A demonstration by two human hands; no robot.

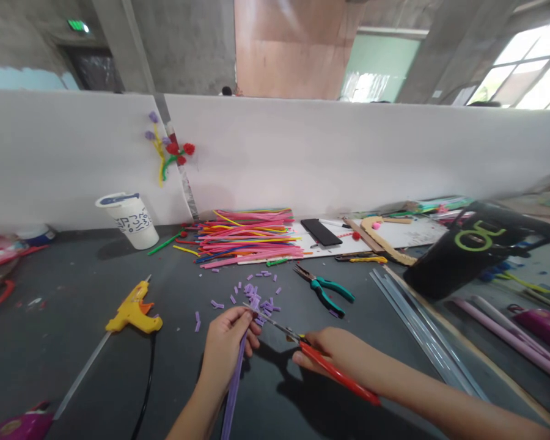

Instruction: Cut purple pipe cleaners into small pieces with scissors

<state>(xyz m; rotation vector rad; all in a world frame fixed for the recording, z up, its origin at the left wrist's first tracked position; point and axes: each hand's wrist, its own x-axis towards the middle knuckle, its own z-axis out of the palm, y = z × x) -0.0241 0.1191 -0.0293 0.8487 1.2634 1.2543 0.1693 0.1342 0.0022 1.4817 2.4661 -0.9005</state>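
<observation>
Purple pipe cleaners [233,391] are pinched near their upper end between the thumb and fingers of the left hand [229,345], over the dark grey tabletop [178,373]; the strands are trailed down past the near edge of view. Red-handled scissors [332,369] are gripped in the closed right hand [337,349], the blades laid at the left fingertips; whether they are parted cannot be told. Short purple cut pieces [252,293] are heaped loosely just beyond, some strewn apart, held in no container. Containers noted: a white cup [136,225] with dark blue markings, set at back left, dark blue seen at its top, contents hidden; a black tumbler [440,260] with green lettering, at right, inside not visible; a small white tub [35,234], far left, blurred, contents not made out. Teal-handled pliers [319,285] are laid right of the pieces, a yellow glue gun [131,310] well left of the hands. Multicoloured pipe cleaners [252,239] are piled behind.
</observation>
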